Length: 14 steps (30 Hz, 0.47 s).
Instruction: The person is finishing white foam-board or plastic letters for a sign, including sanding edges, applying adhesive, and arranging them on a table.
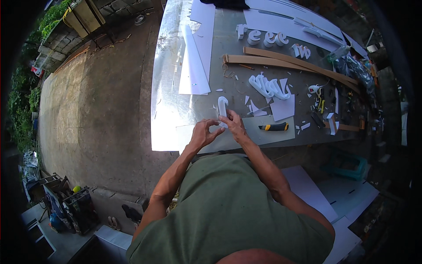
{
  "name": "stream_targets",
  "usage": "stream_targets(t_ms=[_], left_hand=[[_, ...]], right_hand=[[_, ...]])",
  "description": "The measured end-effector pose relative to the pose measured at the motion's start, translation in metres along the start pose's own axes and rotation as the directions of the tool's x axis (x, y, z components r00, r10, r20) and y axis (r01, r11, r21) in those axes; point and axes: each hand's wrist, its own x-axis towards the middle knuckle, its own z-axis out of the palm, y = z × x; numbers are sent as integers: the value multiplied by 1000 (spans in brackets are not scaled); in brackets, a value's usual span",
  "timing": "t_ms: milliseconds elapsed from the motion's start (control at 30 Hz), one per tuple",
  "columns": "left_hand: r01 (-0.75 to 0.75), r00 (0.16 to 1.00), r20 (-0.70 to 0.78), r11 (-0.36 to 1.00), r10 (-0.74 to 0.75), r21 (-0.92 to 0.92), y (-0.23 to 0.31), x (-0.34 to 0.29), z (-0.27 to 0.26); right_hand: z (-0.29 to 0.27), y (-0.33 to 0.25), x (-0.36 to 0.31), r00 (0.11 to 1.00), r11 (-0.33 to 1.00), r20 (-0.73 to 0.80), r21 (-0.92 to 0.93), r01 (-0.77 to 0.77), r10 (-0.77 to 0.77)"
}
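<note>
A small white three-dimensional letter piece point(222, 104) with a curled top stands out from between my hands, near the table's front edge. My right hand point(234, 125) grips its lower part from the right with bent fingers. From the left, my left hand point(205, 133) pinches at its lower end with thumb and fingers; the exact contact there is partly hidden. Under my hands lies a pale grey sheet point(250, 136). On its right part rests a yellow and black utility knife point(274, 127). More joined white letters point(268, 87) lie just beyond, beside white scraps point(283, 108).
Two long brown strips point(272, 61) cross the metal-topped table point(165, 105). Behind them stand more white letters point(269, 40). A folded white sheet point(193, 66) lies at left. Tools, including yellow-handled pliers point(321, 101), crowd the right. A green plastic stool point(347, 165) stands below.
</note>
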Motion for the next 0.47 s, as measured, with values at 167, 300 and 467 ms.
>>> stream_targets(t_ms=[167,300,467], left_hand=[[235,940,-199,949,-277,-210,-56,35,-30],[198,908,-388,978,-158,66,-97,88,-54],[288,885,-437,927,-162,240,-103,124,-59]], right_hand=[[-14,-7,-11,986,985,-155,-149,-90,67],[-31,17,-20,981,946,-190,-307,-108,51],[-39,26,-18,978,983,-147,-86,-163,149]])
